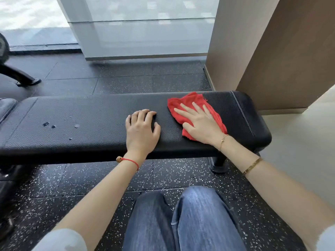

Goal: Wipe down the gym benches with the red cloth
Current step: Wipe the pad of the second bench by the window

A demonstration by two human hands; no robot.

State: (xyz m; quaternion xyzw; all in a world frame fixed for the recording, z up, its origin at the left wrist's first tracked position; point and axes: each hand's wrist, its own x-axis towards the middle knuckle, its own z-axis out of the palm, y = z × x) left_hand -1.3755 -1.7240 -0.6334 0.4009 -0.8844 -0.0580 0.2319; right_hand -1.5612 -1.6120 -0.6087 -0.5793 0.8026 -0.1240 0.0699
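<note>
A black padded gym bench (87,122) runs left to right in front of me. Its leather has a few small worn spots at the left. The red cloth (183,102) lies crumpled on the bench's right part. My right hand (199,122) presses flat on the cloth with fingers spread, and the cloth sticks out around it. My left hand (142,132) rests on the bare bench pad just left of the cloth, fingers curled and holding nothing.
A brown pillar (262,51) stands right behind the bench's right end. A second bench pad (6,105) adjoins at the far left. Black machine legs (21,77) stand on the speckled rubber floor at the back left. My knees in jeans are below the bench.
</note>
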